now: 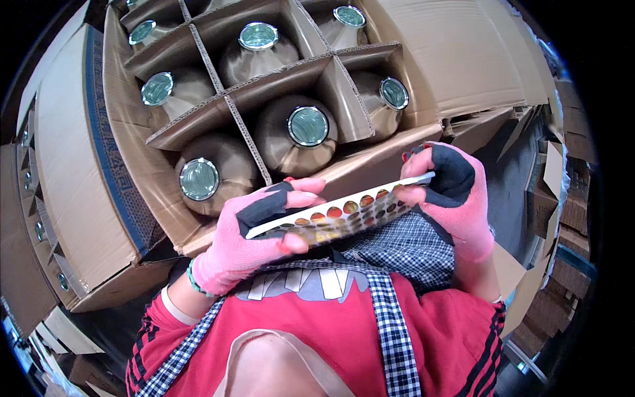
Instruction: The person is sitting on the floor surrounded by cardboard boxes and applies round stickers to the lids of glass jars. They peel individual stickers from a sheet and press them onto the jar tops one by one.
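A large, open cardboard box [135, 152] of plain brown board takes up the upper middle, with a closed brown cardboard carton [66, 152] banded in blue standing beside it on the left. Crossed brown corrugated dividers [271, 92] split the box into cells, and round-bodied glass vessels [284, 149] with pale green, shiny-rimmed mouths stand one to a cell, the near ones leaning a little. Just in front of the box's near wall, before the person's chest, are the left hand [254, 228] and the right hand [456, 195], both in pink fingerless gloves with dark palms. Between them is a thin, white-edged sheet pad [334, 221], tilted; each hand pinches one end narrowly, thumb on the printed face and fingers behind. Whether it is one sheet or several, I cannot tell. Smallest are its rows of round red, orange and gold dots [335, 212]. Pulling the ends unevenly could bend or crease the pad; a loosened pinch could drop it, and a careless swing forward might knock the nearest glass mouths.
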The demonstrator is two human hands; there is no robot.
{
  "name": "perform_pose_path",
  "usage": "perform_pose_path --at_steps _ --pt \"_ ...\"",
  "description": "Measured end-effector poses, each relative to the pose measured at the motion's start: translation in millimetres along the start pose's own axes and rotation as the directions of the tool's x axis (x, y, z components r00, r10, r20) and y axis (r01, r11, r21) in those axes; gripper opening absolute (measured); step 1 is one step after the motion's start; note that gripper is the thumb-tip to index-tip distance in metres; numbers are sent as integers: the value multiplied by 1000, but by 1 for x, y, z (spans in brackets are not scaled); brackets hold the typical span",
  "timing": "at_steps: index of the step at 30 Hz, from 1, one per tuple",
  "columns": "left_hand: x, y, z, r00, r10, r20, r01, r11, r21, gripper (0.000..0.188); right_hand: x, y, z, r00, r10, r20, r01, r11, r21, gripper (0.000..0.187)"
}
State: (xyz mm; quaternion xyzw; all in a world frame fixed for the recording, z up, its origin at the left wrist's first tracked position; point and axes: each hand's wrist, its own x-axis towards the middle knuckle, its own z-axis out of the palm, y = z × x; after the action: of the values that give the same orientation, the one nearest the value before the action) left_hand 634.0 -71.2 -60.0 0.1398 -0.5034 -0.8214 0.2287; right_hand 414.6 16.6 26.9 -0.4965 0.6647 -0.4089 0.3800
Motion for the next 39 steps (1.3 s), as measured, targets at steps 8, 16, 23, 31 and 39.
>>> perform_pose_path --at_steps 8,16,23,31,39 --pt "-2 4 16 991 19 -135 52 863 503 24 -7 17 -6 993 66 103 -79 987 138 22" --pt "-8 0 14 986 67 -153 8 895 447 22 -8 18 -4 995 -49 83 50 999 -10 22" --pt "-9 -1 11 976 87 -201 17 885 466 19 -6 3 5 981 192 -20 -186 966 181 19" --pt "-10 -3 15 971 112 -212 10 866 501 21 -6 7 -2 997 -78 -2 76 970 -231 19" --pt "-11 -7 14 979 128 -161 -29 861 508 21 -7 10 -10 936 -335 109 330 727 -602 23"
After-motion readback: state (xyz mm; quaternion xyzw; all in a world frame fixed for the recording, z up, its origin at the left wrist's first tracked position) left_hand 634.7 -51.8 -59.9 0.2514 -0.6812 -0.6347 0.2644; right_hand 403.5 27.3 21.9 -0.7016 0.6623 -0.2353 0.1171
